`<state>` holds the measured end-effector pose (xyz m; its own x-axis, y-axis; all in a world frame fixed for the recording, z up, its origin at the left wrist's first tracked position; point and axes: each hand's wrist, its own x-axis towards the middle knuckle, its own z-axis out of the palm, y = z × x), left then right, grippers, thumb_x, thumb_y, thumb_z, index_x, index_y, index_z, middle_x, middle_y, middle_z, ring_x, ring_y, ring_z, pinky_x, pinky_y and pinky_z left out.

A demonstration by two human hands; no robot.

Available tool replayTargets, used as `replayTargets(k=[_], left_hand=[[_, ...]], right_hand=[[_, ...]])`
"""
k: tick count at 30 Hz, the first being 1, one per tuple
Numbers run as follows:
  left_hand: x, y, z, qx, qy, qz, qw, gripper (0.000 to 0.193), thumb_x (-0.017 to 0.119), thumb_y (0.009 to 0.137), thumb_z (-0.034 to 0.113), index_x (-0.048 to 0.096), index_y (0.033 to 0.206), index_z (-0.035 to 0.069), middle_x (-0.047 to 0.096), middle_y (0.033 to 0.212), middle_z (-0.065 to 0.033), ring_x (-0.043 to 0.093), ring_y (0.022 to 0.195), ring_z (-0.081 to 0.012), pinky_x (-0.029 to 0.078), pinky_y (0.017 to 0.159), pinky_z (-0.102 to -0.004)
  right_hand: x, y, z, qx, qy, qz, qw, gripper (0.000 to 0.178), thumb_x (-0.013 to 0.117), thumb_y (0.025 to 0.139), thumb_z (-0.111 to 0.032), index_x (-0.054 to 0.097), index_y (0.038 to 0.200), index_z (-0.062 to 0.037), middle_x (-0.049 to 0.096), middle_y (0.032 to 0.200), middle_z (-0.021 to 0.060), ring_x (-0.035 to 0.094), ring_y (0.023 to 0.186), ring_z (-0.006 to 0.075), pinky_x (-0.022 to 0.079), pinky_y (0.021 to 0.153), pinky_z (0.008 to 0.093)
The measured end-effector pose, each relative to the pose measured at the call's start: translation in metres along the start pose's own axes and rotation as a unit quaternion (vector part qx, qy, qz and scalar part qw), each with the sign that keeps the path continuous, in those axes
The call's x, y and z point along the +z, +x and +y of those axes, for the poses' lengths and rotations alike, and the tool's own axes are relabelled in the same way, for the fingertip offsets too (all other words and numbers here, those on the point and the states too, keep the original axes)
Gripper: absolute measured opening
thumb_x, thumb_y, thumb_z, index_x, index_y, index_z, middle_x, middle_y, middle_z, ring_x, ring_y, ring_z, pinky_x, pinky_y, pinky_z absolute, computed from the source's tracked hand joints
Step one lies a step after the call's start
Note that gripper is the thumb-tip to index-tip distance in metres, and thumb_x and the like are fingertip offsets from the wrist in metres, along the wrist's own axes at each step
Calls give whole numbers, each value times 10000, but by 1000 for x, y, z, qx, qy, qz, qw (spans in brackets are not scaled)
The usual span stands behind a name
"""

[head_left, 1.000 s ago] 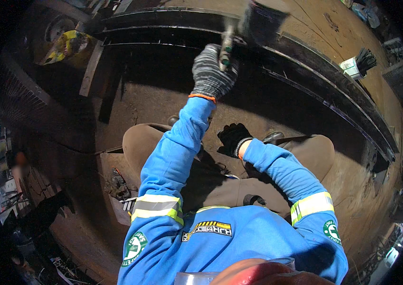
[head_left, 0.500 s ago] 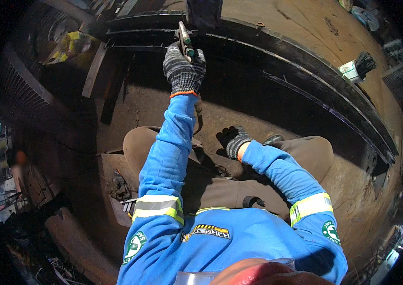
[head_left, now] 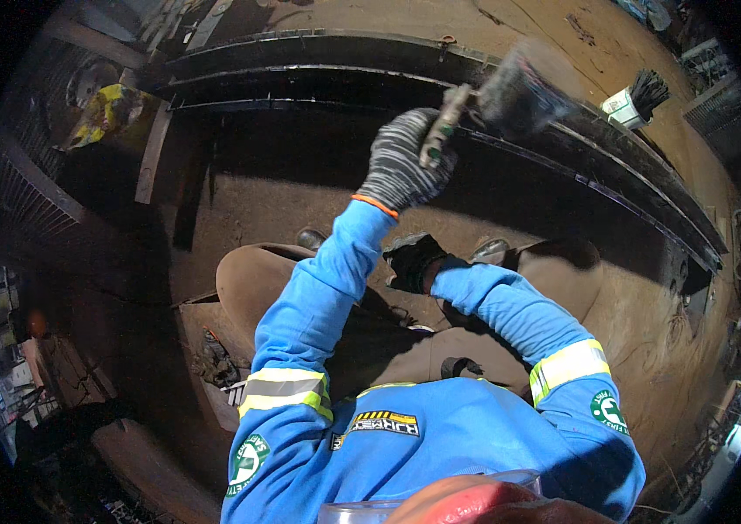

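The left hand is clenched around a brush, its blurred bristles on the dark steel beam. The right hand rests curled between the knees, grasping nothing visible. Reaching this far, the brush could slip off the beam's edge.

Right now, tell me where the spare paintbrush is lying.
In the head view, the spare paintbrush lies upper right on the brown ground, just beyond the black steel beam, to the right of the brush in the left hand.

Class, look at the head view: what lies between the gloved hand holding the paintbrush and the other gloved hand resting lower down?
Only bare brown floor, in shadow, lies between the left hand gripping the paintbrush and the right hand; head view.
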<state>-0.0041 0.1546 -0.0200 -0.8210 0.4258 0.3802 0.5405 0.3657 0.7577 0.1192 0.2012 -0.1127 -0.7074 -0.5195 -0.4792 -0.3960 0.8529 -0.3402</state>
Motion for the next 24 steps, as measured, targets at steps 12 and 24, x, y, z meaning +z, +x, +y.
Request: replayTargets(k=[12, 24], left_hand=[[6, -2, 12, -164, 165, -52, 971, 301, 659, 672, 236, 553, 894, 63, 591, 817, -162, 584, 790, -349, 471, 707, -417], [-53, 16, -38, -250, 282, 155, 913, 426, 672, 694, 285, 558, 978, -11, 595, 915, -190, 606, 851, -327, 491, 759, -390]], right_hand=[[-2, -4, 1, -1, 19, 25, 1000, 412, 610, 697, -392, 594, 1004, -117, 604, 941, 128, 572, 897, 287, 433, 759, 441], [1, 0, 0, 12, -8, -4, 1000, 532, 561, 737, -466, 518, 1118, -98, 544, 1038, 140, 516, 968, 304, 401, 789, 449]])
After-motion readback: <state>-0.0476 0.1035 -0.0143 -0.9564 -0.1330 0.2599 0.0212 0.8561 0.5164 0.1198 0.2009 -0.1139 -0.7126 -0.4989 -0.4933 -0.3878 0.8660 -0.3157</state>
